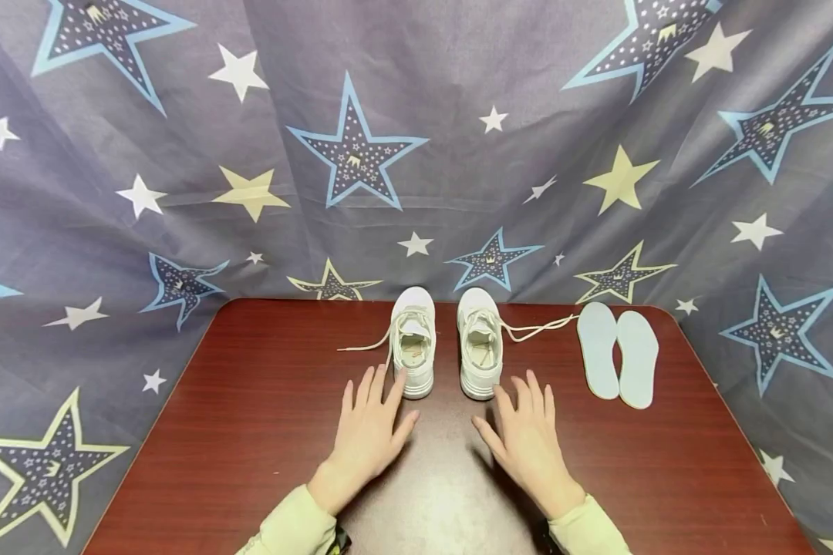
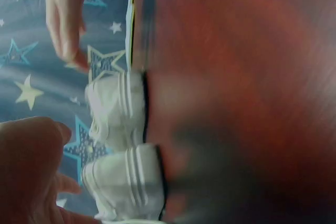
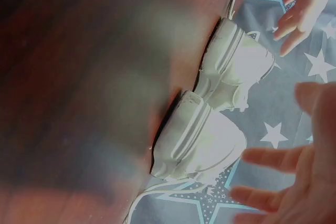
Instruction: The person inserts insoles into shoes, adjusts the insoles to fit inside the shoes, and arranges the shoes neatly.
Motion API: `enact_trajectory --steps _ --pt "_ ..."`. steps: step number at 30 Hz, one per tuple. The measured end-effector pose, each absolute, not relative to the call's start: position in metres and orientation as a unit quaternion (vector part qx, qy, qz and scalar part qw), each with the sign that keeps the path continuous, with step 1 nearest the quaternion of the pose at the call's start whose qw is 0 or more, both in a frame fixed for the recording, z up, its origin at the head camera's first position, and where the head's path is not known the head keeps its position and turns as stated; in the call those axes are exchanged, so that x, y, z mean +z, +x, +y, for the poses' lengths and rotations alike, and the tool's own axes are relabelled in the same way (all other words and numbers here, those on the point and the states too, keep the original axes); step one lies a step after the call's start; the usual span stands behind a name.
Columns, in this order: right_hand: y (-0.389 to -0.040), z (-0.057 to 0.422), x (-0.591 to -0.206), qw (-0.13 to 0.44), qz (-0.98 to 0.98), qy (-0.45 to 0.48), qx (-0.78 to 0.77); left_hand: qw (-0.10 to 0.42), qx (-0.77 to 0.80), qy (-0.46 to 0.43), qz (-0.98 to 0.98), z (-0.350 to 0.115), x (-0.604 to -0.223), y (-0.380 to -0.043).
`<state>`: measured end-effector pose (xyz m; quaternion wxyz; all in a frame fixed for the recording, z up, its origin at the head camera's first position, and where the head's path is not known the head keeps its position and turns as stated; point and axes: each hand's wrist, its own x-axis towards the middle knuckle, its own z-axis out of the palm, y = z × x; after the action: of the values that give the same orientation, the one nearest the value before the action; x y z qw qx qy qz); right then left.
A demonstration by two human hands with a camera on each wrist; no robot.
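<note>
A white sneaker (image 1: 417,376) and its mate (image 1: 480,376) are standing side by side, slightly apart, toward the far edge of the reddish-brown table (image 1: 278,416); the left hand (image 1: 368,435) and right hand (image 1: 527,443) are hovering near their heels, fingers spread, holding nothing; paired insoles (image 1: 599,351) are lying rightward, star-patterned cloth (image 1: 458,46) hanging behind

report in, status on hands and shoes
Left hand, right hand: both holding nothing. Shoes side by side, close to both hands. Insoles off to the right, nothing seen blocking the shoes.
</note>
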<state>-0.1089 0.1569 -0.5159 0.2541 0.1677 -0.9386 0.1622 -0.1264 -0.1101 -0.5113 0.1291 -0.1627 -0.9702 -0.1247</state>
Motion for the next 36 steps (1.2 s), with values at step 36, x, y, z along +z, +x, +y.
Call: enact_trajectory --steps 36 --pt "-0.110 0.171 -0.515 0.253 -0.939 0.196 0.128 0.045 -0.279 -0.119 -0.952 -0.120 -0.490 -0.299"
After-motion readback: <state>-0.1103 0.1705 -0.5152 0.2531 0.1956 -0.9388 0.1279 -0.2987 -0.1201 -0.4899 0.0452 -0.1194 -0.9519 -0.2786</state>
